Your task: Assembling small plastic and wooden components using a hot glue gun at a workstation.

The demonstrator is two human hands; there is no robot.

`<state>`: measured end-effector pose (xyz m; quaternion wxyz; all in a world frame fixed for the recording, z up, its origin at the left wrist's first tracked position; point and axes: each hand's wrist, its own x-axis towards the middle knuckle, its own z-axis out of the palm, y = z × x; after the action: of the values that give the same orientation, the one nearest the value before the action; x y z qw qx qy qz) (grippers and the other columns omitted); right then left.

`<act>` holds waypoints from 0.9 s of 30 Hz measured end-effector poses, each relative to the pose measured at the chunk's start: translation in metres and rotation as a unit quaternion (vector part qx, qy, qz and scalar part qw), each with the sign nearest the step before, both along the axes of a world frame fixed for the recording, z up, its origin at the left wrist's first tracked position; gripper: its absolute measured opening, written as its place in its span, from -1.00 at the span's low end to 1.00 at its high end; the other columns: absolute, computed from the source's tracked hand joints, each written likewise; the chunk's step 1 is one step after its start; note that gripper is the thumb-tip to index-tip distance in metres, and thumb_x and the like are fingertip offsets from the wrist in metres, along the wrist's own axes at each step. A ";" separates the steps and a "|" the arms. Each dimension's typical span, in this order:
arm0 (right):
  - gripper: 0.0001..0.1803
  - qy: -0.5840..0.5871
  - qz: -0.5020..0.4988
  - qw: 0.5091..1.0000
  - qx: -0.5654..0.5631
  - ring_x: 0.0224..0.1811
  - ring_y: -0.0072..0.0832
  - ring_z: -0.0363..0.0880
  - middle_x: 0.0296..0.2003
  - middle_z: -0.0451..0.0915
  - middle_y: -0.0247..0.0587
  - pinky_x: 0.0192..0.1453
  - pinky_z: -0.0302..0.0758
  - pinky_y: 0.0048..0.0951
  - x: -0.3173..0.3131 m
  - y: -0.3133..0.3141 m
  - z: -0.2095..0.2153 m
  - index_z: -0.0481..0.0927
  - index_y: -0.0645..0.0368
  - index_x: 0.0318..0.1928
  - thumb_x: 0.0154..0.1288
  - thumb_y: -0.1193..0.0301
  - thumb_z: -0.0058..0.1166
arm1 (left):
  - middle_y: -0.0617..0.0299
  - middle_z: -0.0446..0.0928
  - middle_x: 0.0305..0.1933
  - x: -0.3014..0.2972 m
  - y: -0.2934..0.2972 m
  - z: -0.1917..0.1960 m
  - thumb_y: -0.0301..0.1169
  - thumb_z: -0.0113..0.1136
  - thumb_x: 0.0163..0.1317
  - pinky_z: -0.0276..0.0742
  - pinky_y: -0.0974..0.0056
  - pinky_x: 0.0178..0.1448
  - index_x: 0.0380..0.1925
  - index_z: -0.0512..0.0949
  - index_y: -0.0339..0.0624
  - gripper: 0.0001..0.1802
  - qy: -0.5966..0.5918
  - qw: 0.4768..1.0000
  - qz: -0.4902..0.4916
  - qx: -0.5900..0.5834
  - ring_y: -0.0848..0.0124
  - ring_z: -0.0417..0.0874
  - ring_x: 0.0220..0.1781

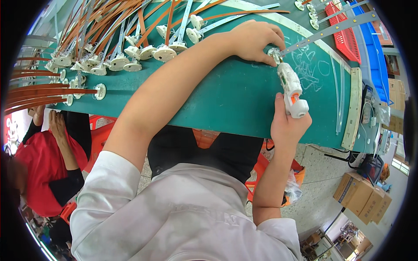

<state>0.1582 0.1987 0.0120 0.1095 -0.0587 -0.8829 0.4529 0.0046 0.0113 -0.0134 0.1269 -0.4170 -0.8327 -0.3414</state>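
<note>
My right hand (288, 128) grips a white hot glue gun (289, 80) with an orange part near its back. The gun's nozzle points away from me and meets a small white base (274, 54), or comes very close to it. Around that base curl the fingers of my left hand (256, 41), the forearm crossing the table from the left. From the base a pale strip (331, 32) with small yellowish dots runs to the far right. Whether the tip touches the base I cannot tell.
Many brown and silver strips with round white bases (164, 54) crowd the green table (217, 91) at the left. Clear thin rods (338, 95) lie at the right, near a red basket (344, 35) and blue tray (373, 48). A person in red (48, 161) sits at the left.
</note>
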 end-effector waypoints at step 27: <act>-0.76 0.006 0.016 0.999 -0.044 -0.31 -0.59 0.69 -0.34 0.74 -0.20 -0.23 0.53 -0.50 0.004 0.007 -0.002 0.71 0.42 -0.17 0.28 0.46 0.33 | 0.18 0.73 0.01 -0.013 -0.004 -0.008 -0.39 0.49 0.08 0.61 0.14 0.21 0.08 0.66 0.04 -0.51 -0.076 0.996 -0.046 0.023 0.25 0.72 0.10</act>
<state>0.1619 0.2055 0.0100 0.1047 -0.0467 -0.8625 0.4929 -0.0080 0.0071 -0.0211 0.0575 -0.4248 -0.8118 -0.3966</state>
